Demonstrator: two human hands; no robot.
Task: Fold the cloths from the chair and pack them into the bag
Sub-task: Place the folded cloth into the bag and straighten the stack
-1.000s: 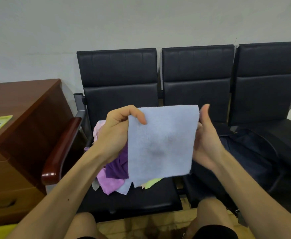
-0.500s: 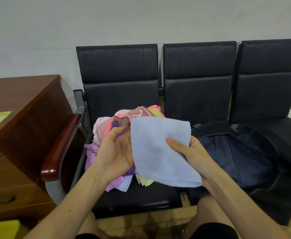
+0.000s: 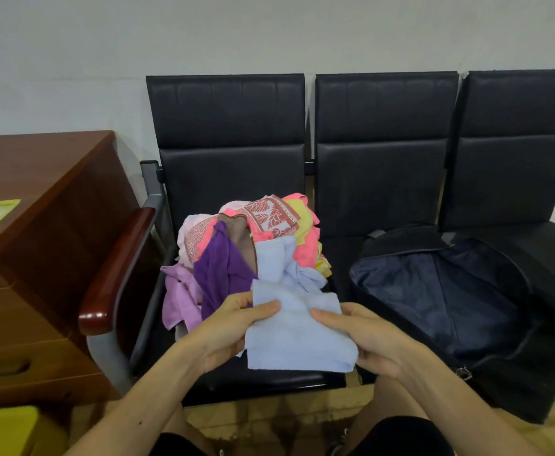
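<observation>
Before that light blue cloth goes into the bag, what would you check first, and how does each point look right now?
1. Left hand grips the light blue cloth: ok.
2. Right hand grips it too: ok.
3. Cloth folded flat and neat: not ok, its top edge is rumpled.
4. Bag open: ok.
5. Room inside the bag: ok, only dark lining shows.
6. Pile of cloths clear of the held one: cannot tell.

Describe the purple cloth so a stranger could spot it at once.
Find the row of black chairs; the leftmost seat carries a heap of cloths. At the heap's front left hangs the purple cloth, the only deep violet piece, darker than the pale lilac cloth beside it.
</observation>
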